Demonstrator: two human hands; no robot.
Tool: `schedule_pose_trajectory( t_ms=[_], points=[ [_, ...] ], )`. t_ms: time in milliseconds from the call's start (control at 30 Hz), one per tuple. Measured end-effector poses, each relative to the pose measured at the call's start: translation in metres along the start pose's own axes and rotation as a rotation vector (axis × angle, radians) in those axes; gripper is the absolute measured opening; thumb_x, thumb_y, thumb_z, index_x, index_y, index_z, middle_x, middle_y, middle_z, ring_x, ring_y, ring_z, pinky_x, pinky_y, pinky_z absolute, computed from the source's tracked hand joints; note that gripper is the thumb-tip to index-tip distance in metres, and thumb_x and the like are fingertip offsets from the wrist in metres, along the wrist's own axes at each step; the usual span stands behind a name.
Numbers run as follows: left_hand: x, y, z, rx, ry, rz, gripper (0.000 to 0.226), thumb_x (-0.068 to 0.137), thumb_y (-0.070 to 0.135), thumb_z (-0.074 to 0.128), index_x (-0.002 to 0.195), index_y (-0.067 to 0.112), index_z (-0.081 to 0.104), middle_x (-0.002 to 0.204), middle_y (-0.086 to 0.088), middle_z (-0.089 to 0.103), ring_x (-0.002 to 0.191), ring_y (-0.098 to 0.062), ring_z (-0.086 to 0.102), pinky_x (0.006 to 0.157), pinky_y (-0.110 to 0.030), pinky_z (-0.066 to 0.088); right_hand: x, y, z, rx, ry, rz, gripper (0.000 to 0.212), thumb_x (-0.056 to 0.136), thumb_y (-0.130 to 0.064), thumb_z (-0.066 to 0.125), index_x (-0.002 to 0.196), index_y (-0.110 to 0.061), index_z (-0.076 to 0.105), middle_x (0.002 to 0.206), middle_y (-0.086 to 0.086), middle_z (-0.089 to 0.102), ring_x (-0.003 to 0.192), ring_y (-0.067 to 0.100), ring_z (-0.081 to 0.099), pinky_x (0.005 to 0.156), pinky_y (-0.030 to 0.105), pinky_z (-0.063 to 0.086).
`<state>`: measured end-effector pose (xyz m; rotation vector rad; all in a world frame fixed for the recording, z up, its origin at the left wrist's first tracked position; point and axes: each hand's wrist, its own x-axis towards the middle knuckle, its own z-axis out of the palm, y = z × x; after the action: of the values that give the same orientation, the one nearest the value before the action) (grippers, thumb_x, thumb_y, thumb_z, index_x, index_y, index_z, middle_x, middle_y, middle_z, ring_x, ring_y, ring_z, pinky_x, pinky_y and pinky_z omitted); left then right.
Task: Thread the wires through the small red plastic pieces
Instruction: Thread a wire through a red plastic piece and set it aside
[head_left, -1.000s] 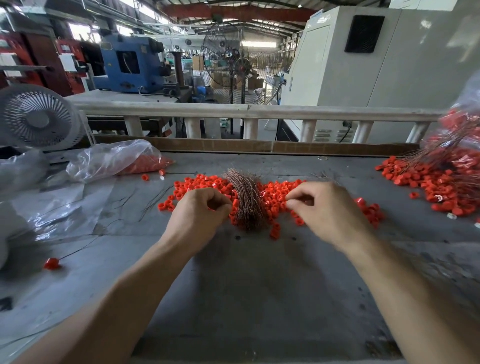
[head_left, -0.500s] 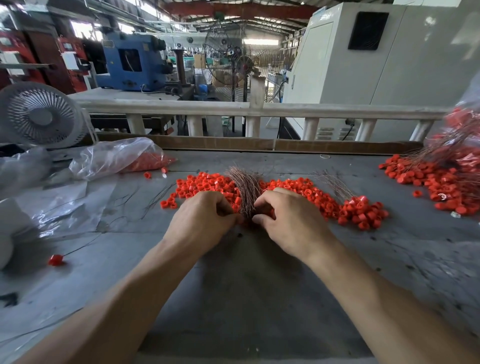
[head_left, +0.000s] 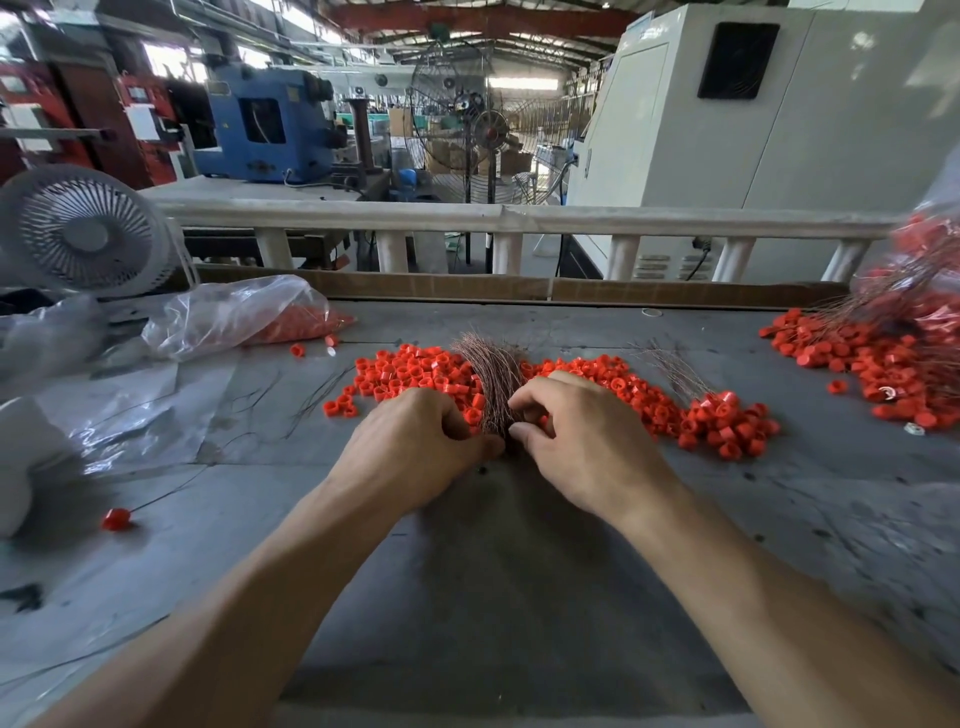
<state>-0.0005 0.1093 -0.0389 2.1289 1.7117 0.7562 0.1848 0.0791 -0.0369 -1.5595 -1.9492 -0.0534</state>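
Amid red pieces (head_left: 410, 375), fanned coppery wire bundle (head_left: 492, 382)

A grey, scuffed counter (head_left: 493, 597) fronts a pale railing (head_left: 519, 218). Beyond it, a factory hall with a red-beamed roof holds a blue machine (head_left: 265, 130), a tall standing fan (head_left: 467, 119) and a big beige cabinet (head_left: 753, 119). A small white fan (head_left: 83, 234) sits at left. Daylight enters through high windows.

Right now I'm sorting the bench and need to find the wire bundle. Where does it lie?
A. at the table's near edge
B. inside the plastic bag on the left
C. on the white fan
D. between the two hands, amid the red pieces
D: the wire bundle stands amid the red pieces, between the left hand and the right hand.
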Motion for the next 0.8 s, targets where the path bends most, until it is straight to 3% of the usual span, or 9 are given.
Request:
schedule_pose_trajectory(
  t_ms=[100,233,333,433,600,800],
  points=[
    [-0.001,0.002,-0.002,0.054,-0.034,0.022,0.026,0.078,0.049,0.080,0.070,0.027,0.070,0.068,0.010,0.067,0.066,-0.007,0.062,0.060,-0.031,0.054,-0.001,-0.002,0.000,-0.004,-0.006,-0.008,0.017,0.090,-0.033,0.075,0.106,-0.028,0.070,0.097,-0.012,0.062,0.092,0.011,0.058,0.076,0.028,0.048],
    [-0.004,0.004,-0.004,0.024,0.028,0.037,0.026,0.082,0.041,0.076,0.066,0.022,0.067,0.064,0.007,0.066,0.063,-0.011,0.062,0.057,-0.032,0.054,-0.001,-0.004,-0.002,0.011,-0.008,-0.033,0.017,0.091,-0.030,0.074,0.107,-0.029,0.071,0.099,-0.013,0.062,0.095,0.010,0.057,0.077,0.025,0.045],
    [-0.007,0.009,-0.004,0.000,0.107,0.083,0.031,0.084,0.042,0.074,0.065,0.020,0.064,0.060,0.003,0.064,0.059,-0.014,0.060,0.054,-0.034,0.049,-0.001,-0.007,-0.003,0.119,-0.051,-0.070,0.020,0.092,-0.023,0.074,0.111,-0.028,0.072,0.105,-0.011,0.062,0.103,0.012,0.059,0.088,0.033,0.050],
    [-0.011,0.014,-0.006,-0.034,0.176,0.151,0.026,0.086,0.039,0.071,0.067,0.021,0.065,0.060,0.006,0.064,0.058,-0.010,0.058,0.052,-0.032,0.047,-0.002,-0.010,-0.002,0.265,-0.085,-0.069,0.018,0.091,-0.017,0.072,0.105,-0.027,0.075,0.101,-0.010,0.063,0.098,0.012,0.061,0.087,0.036,0.051],
    [-0.011,0.018,-0.008,-0.217,0.186,0.207,0.031,0.089,0.041,0.071,0.064,0.025,0.064,0.064,0.015,0.064,0.052,-0.004,0.054,0.043,-0.017,0.037,0.001,-0.008,-0.003,0.410,-0.044,-0.001,0.007,0.087,-0.014,0.079,0.091,-0.021,0.078,0.090,-0.009,0.061,0.084,0.008,0.060,0.078,0.023,0.047],
    [-0.008,0.018,-0.014,-0.360,0.160,0.194,0.042,0.097,0.045,0.063,0.067,0.017,0.068,0.051,0.009,0.052,0.044,-0.005,0.041,0.043,-0.017,0.030,0.000,-0.010,-0.005,0.444,-0.044,-0.018,0.005,0.089,-0.017,0.078,0.090,-0.022,0.076,0.090,-0.010,0.063,0.084,0.005,0.060,0.076,0.019,0.046]
  ],
)
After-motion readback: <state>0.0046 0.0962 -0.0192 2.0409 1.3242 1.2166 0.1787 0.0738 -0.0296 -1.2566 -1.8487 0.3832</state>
